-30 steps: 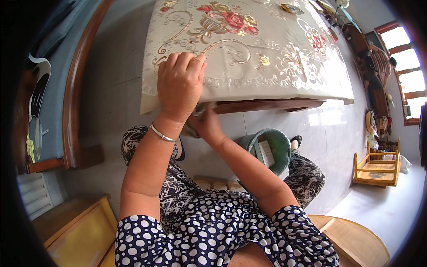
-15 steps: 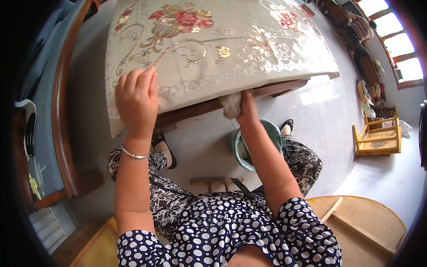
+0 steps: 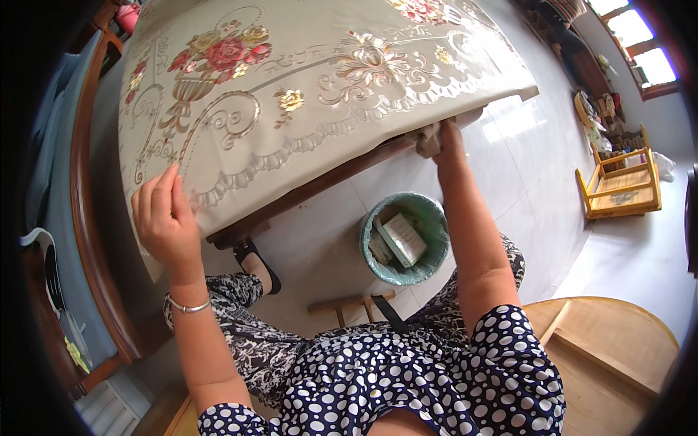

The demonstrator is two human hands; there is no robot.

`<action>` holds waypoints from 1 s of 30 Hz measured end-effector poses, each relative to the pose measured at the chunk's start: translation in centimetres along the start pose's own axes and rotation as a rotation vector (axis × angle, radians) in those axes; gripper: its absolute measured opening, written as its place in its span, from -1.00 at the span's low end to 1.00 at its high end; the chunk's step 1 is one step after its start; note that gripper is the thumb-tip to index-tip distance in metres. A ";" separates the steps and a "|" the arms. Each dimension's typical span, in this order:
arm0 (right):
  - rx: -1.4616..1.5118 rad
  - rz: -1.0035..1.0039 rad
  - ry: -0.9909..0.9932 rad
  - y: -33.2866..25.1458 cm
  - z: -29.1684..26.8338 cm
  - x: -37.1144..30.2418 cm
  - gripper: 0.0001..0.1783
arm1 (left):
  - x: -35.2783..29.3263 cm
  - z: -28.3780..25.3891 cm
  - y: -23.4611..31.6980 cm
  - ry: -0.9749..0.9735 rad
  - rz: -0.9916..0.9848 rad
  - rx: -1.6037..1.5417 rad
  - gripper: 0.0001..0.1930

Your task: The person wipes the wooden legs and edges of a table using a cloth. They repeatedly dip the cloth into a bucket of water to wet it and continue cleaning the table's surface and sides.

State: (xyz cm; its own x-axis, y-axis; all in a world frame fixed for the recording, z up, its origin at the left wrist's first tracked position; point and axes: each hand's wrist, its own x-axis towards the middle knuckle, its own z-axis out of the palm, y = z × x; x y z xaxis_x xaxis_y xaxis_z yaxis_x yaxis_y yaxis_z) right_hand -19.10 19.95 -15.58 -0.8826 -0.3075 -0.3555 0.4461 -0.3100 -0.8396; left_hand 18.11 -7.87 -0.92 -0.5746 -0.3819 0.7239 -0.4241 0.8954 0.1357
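Note:
My left hand [image 3: 166,221], with a silver bangle at its wrist, is closed on the near left edge of a cream tablecloth [image 3: 305,156] patterned with flowers and scrolls. Part of its grip is hidden behind the fingers. To the right, my right hand [image 3: 449,138] holds a crumpled greyish-beige rag [image 3: 429,142] against the dark wooden table edge [image 3: 320,189], just under the cloth's hem. The fingertips of that hand are partly out of sight below the cloth.
A green lined bin [image 3: 369,254] with a white box inside stands between my feet. Near it is a small wooden stool [image 3: 342,304]. A blue-cushioned wooden seat [image 3: 73,211] runs along the left. A yellow wooden chair [image 3: 625,192] and a round wooden top [image 3: 611,341] are on the right.
My right hand has slid the rag rightward along the table edge. My left hand has moved left and lower in view. The bin now shows more fully, with its contents visible.

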 end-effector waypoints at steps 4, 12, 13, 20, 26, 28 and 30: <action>-0.076 -0.050 0.034 -2.6 -3.9 4.3 -0.57 | -0.1 0.0 0.2 -0.043 -0.029 0.010 -0.82; -0.255 -0.248 0.168 -6.5 -11.9 14.5 -0.48 | 0.2 -0.5 0.4 -0.066 -0.049 0.037 -0.82; -0.162 -0.262 0.151 -6.5 -12.2 15.9 -0.50 | 0.1 -0.3 0.3 -0.063 -0.047 0.035 -0.82; -0.142 -0.248 0.066 -8.5 -8.3 13.7 -0.53 | 0.2 -0.6 0.4 -0.029 -0.020 0.024 -0.83; -0.530 -0.471 0.122 -8.7 -1.9 2.7 -0.41 | 0.1 -0.5 0.1 0.005 -0.014 0.010 -0.84; -0.457 -0.503 0.070 -7.3 -1.0 0.7 -0.43 | 0.1 -0.1 0.2 0.017 -0.019 -0.003 -0.85; -0.415 -0.488 0.002 -5.2 1.8 -2.4 -0.43 | 0.1 -0.2 0.2 0.022 -0.026 0.000 -0.85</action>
State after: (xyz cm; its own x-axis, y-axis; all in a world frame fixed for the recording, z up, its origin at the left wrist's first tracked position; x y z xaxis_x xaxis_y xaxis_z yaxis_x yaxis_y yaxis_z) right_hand -19.02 20.71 -9.63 -0.9703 -0.2170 0.1069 -0.1007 -0.0393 -0.9941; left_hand 18.14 -7.70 -0.64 -0.5482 -0.3996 0.7347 -0.4382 0.8855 0.1546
